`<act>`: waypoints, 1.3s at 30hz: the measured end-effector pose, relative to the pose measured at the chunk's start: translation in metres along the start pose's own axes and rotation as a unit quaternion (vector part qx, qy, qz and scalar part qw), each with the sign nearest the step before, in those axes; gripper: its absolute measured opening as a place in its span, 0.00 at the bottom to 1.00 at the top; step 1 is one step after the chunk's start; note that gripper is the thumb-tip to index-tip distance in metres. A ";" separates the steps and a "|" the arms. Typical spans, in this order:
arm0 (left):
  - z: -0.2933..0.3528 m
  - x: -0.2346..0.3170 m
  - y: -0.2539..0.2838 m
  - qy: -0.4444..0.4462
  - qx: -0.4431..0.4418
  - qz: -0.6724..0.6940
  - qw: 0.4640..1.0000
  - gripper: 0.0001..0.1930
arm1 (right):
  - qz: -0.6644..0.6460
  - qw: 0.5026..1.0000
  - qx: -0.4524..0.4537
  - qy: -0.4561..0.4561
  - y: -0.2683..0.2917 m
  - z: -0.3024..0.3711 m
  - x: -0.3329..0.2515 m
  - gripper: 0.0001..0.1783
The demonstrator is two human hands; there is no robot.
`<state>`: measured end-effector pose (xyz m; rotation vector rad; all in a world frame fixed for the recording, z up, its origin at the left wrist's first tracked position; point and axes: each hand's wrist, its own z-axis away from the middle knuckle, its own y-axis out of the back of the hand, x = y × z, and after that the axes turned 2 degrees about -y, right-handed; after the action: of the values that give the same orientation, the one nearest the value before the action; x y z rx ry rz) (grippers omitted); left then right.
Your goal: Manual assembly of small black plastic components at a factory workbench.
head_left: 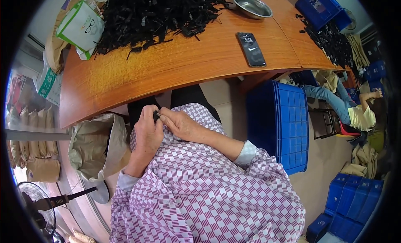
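Note:
Over my lap, just off the table's front edge, both hands meet around a small black piece (156, 116), perhaps plastic or rubber; its exact kind is too small to tell. My left hand (147, 132) is closed, its fingers curled around the piece. From the other side my right hand (179, 124) pinches at it between thumb and fingers. Most of the piece is hidden by the fingers. Beyond my hands, a big heap of similar-looking black parts (154, 17) covers the far left of the wooden table (188, 55).
A phone (251, 50) and a metal bowl (252, 7) rest on the table. An open sack (94, 147) stands at my left, a blue crate (292, 126) at my right. Lower left is a fan (37, 205). Another person (355, 111) sits far right near more black parts (334, 42).

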<state>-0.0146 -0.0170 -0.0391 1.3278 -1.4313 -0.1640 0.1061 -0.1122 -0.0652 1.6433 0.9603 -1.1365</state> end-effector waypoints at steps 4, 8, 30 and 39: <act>-0.001 0.000 -0.002 0.073 -0.023 0.080 0.994 0.16 | 0.002 1.000 0.021 0.000 0.003 -0.001 -0.002 0.11; -0.004 -0.008 0.008 0.169 -0.006 0.424 0.890 0.19 | -0.016 0.997 0.061 -0.036 0.008 -0.003 -0.009 0.13; 0.001 0.000 0.019 0.194 -0.226 0.637 0.711 0.22 | -0.377 0.909 -0.095 -0.147 0.031 -0.005 0.008 0.16; 0.006 0.004 0.006 0.109 -0.162 0.429 0.882 0.23 | -0.229 0.963 -0.060 -0.132 0.028 -0.005 0.005 0.15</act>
<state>-0.0219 -0.0210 -0.0348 0.3450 -1.5818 0.3168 0.1348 -0.1153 -0.0620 1.1607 1.2398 -1.5274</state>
